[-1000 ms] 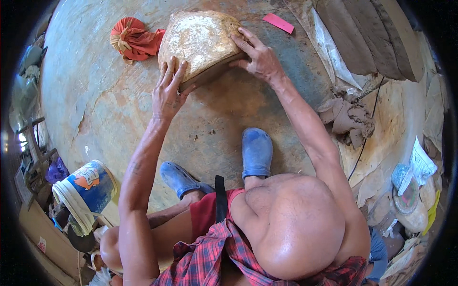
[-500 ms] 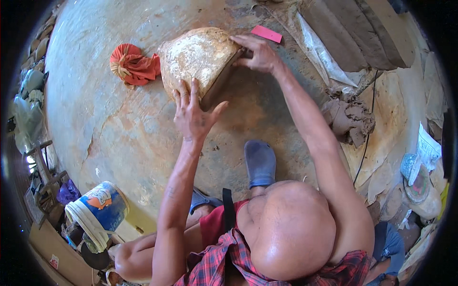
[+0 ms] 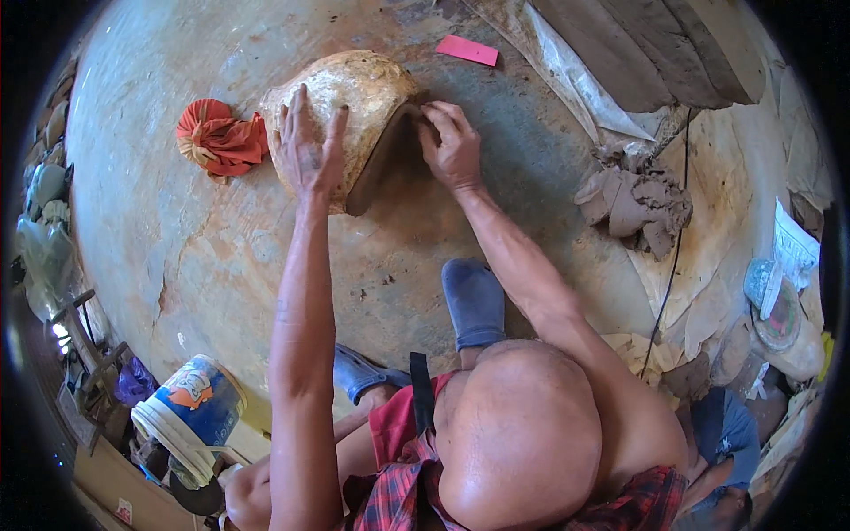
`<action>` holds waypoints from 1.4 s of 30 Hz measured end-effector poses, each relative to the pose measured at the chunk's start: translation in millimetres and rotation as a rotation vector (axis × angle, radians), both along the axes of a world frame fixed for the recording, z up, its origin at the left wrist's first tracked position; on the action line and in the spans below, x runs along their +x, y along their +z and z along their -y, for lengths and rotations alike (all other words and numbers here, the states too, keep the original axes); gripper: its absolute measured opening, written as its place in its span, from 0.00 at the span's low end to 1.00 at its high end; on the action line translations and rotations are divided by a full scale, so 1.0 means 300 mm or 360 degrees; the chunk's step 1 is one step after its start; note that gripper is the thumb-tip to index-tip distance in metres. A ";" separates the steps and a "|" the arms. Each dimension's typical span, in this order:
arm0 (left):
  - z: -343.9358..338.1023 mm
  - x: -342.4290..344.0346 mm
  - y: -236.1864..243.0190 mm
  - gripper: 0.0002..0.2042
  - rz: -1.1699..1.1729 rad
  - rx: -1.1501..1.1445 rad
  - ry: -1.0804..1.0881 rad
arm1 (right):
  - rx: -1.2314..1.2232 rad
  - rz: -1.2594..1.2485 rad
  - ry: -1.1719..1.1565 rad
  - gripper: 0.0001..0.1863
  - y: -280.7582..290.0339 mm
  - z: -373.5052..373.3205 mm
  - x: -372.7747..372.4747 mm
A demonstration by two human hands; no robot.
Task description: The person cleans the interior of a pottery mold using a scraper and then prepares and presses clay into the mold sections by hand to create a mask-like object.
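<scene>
A domed mold (image 3: 367,106) is resting on the far part of the floor (image 3: 239,283), a little left of the scene's middle. Its rounded outer surface is showing mottled tan and ochre, with chalky white patches. It is sitting with its hollow side facing near and right. Along that opening, a dark brown clay-like edge (image 3: 376,168) is running and bending over toward the far right; the inside is lying in shadow.

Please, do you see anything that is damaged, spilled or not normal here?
The brown clay-like lump looks odd: its surface is torn and ragged, unlike the smoother slabs above it in the picture. The rounded form under the left hand has a patchy whitish surface, perhaps only wear. I see no clear spill.
</scene>
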State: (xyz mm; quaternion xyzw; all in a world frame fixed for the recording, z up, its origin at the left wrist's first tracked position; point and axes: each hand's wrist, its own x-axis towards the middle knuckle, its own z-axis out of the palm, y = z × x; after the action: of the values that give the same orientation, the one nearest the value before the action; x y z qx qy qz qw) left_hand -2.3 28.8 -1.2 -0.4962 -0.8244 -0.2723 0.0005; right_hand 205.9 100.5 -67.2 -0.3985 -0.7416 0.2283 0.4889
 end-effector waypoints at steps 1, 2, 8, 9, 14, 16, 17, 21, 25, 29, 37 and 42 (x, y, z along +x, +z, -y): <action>0.012 -0.010 0.004 0.39 0.0030 0.0015 0.0018 | -0.0011 0.0000 -0.0003 0.14 0.008 0.029 0.000; 0.008 -0.012 -0.001 0.39 0.0068 0.0042 0.0031 | 0.0047 0.0045 0.0019 0.14 0.007 0.052 0.014; 0.007 -0.010 0.006 0.32 0.0038 0.0126 0.0030 | 0.0030 0.0096 0.0310 0.15 0.005 0.181 0.078; 0.002 -0.004 0.007 0.32 0.0048 0.0117 0.0026 | 0.0021 0.0105 0.0306 0.15 0.000 0.173 0.090; -0.002 -0.001 0.009 0.28 -0.0043 0.0129 0.0000 | -0.0473 -0.0074 0.0206 0.39 0.008 0.057 0.083; 0.000 0.000 0.011 0.27 -0.0052 0.0120 0.0003 | -0.0572 0.0061 0.0319 0.47 0.003 0.034 0.043; 0.001 -0.002 0.011 0.27 -0.0052 0.0122 0.0001 | -0.0573 0.0061 0.0320 0.47 0.003 0.043 0.020; 0.005 -0.010 0.011 0.28 -0.0062 0.0123 -0.0012 | -0.0932 0.0016 0.0292 0.40 0.038 0.092 -0.024; 0.002 -0.012 0.003 0.28 -0.0061 0.0124 -0.0004 | -0.0970 0.0030 0.0114 0.25 0.061 0.165 0.006; 0.006 -0.030 -0.022 0.29 0.0001 0.0150 0.0007 | -0.0965 0.0101 0.0512 0.20 0.124 0.255 0.081; 0.008 -0.016 -0.007 0.29 -0.0075 0.0153 0.0014 | -0.0768 -0.0138 0.0306 0.37 0.182 0.148 0.093; 0.011 -0.011 -0.005 0.29 -0.0068 0.0155 0.0017 | -0.0502 0.0139 0.0396 0.33 0.255 0.173 -0.035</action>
State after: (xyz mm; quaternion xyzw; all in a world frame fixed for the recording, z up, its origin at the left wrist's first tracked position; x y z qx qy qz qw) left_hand -5.4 25.6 -2.6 -0.4970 -0.8125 -0.3016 0.0436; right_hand 195.3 48.6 9.3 -0.3850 -0.7608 0.3826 0.3558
